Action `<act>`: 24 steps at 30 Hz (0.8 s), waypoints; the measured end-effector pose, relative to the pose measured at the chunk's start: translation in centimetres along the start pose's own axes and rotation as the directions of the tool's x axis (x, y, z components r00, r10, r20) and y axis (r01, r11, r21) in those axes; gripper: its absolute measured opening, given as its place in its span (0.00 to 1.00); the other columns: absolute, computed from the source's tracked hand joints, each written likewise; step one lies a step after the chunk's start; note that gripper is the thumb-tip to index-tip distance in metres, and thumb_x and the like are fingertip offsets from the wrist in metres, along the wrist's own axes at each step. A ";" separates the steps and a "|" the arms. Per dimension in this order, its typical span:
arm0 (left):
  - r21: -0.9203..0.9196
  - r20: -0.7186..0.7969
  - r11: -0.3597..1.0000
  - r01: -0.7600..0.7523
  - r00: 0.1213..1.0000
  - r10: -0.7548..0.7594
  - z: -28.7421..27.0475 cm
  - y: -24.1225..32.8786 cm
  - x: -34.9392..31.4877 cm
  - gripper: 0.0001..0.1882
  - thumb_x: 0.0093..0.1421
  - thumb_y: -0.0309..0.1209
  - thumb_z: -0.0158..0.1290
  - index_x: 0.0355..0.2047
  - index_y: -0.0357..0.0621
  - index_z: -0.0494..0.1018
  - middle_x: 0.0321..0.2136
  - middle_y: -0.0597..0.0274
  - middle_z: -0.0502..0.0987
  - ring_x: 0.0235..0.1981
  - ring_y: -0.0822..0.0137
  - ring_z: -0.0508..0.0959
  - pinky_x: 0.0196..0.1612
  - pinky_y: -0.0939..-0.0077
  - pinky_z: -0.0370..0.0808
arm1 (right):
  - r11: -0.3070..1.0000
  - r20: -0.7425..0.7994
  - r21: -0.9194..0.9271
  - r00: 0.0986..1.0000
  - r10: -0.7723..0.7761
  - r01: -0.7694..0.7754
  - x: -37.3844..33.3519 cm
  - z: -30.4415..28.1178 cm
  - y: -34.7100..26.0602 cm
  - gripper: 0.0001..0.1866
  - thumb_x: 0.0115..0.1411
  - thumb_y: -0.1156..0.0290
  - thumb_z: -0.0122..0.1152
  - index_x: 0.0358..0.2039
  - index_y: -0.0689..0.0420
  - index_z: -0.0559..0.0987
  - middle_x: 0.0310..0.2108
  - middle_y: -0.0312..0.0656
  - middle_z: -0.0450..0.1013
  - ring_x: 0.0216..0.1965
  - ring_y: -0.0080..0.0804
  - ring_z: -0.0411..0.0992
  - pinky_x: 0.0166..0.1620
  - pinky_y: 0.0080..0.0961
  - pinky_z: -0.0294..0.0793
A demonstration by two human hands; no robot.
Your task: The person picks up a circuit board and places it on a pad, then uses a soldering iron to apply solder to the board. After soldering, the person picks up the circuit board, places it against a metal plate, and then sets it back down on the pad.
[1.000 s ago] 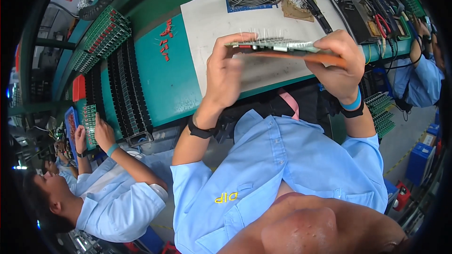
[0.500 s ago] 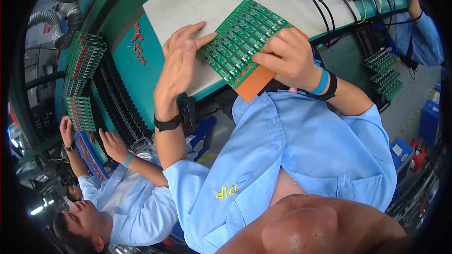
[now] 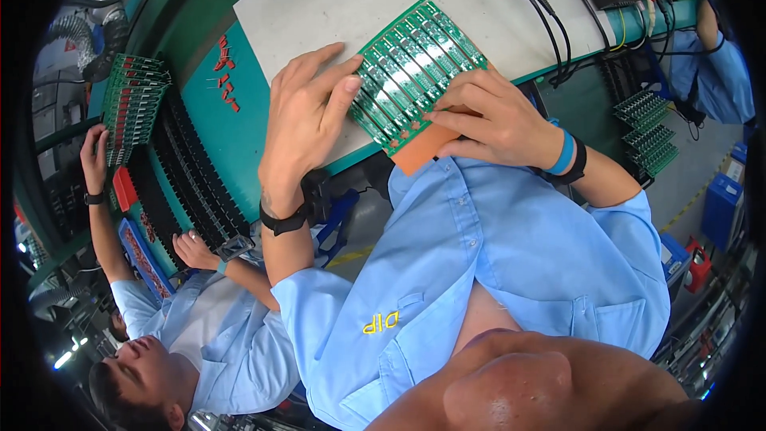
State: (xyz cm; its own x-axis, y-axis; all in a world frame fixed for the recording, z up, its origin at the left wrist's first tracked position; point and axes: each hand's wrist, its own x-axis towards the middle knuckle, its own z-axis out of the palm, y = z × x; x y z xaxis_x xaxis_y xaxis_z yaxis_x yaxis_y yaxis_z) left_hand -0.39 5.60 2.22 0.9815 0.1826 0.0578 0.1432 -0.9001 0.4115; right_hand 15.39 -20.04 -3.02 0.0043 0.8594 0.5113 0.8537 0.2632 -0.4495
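Note:
A green circuit board panel (image 3: 415, 72), divided into several narrow strips, lies slanted in front of me over an orange-brown sheet (image 3: 425, 150). My left hand (image 3: 307, 108) is at its left edge, fingers stretched and apart, the thumb beside the edge and a fingertip at the upper left side. With bent fingers over the lower right edge and the thumb low beside it, my right hand (image 3: 499, 120) grips the panel. The panel's underside is hidden.
White sheet (image 3: 319, 12) covers the green bench. Red parts (image 3: 227, 76) and black racks (image 3: 195, 160) lie left. A co-worker at left touches a stack of boards (image 3: 136, 100). Cables (image 3: 550, 20) cross at upper right; more boards (image 3: 650, 136) stand at right.
The panel has tilted and now shows bright glare. My right hand has shifted slightly lower, its thumb now below the edge. The co-worker's board has moved up to the stack.

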 end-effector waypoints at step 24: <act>0.077 -0.180 0.993 0.088 0.981 -0.073 0.4 -1.9 3.9 0.35 0.56 0.45 0.69 0.59 0.41 0.74 0.60 0.46 0.73 0.62 0.44 0.70 0.65 0.50 0.65 | 0.702 -0.246 0.587 0.738 0.629 -0.403 3.6 0.6 1.5 0.24 0.60 0.62 0.74 0.53 0.57 0.78 0.46 0.39 0.75 0.44 0.31 0.70 0.47 0.32 0.72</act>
State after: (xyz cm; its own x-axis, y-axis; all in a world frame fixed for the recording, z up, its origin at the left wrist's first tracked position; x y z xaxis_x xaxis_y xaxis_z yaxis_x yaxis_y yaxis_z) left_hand 3.21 7.88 1.35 0.9295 0.3159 0.1903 0.2384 -0.9084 0.3435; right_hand 16.38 -16.28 -2.32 0.6682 0.6913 0.2748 0.2923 0.0958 -0.9515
